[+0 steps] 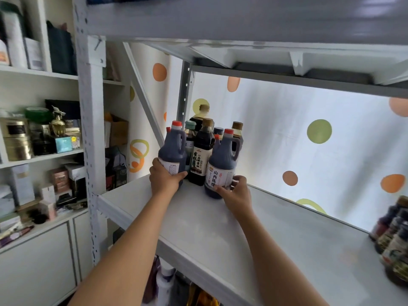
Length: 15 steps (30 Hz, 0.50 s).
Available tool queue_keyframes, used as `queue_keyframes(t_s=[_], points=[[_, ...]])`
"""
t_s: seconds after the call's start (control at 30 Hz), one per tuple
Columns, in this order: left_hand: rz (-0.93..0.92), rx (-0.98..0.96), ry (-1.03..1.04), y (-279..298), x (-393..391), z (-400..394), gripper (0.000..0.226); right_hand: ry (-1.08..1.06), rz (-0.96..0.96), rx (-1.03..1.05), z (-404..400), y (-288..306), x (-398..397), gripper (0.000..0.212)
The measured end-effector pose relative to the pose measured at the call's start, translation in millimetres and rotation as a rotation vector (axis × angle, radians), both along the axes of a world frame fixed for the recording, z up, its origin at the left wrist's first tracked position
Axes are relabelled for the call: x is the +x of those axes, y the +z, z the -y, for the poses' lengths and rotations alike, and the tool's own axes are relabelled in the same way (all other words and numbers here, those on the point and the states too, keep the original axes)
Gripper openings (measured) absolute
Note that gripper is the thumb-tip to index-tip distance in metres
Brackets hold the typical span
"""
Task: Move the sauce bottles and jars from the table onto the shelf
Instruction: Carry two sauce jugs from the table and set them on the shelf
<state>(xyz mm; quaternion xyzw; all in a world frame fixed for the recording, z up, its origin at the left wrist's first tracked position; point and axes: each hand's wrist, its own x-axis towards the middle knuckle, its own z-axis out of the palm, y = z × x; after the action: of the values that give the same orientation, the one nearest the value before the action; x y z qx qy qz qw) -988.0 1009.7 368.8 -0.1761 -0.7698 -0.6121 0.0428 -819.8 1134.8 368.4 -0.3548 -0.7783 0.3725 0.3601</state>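
Both my hands are up on the shelf [254, 235] right now, working at its back left corner where the bottles are bunched together. My left hand [164, 176] is wrapped around the base of the left jug [173, 154], fingers [180, 175] curled round the label, clamped on it. My right hand [237, 192] has the right jug [223, 164] by its lower body, thumb and fingers pinching the white label with the big characters. Both jugs stand upright on the shelf board, red caps on top, moulded handles facing right. Between them, just behind, sits a tall dark soy bottle [202, 154], and more bottles crowd the corner beyond it; I can't count them cleanly. Over at the right edge of the shelf another bunch of dark bottles [393, 241] waits, blurred. The table itself is out of sight. Now, handling: these jugs look full of dark liquid, so I reckon they're heavy and bottom-weighted, stiff plastic with a smooth, slick skin. Gripping low on the label as I am gives steady sliding control; for lifting, the handle up by the neck would be the safer hold. The glass-looking bottles behind could knock and tip, so I'd judge a gentle nudge into line is the way, not a shove.
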Motion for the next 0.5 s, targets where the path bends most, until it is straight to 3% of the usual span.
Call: queue_keyframes(t_s=[0.5], points=[[-0.085, 0.055, -0.025, -22, -25, -19, 0.100, -0.067, 0.008, 0.073, -16, -16, -28, 0.054]])
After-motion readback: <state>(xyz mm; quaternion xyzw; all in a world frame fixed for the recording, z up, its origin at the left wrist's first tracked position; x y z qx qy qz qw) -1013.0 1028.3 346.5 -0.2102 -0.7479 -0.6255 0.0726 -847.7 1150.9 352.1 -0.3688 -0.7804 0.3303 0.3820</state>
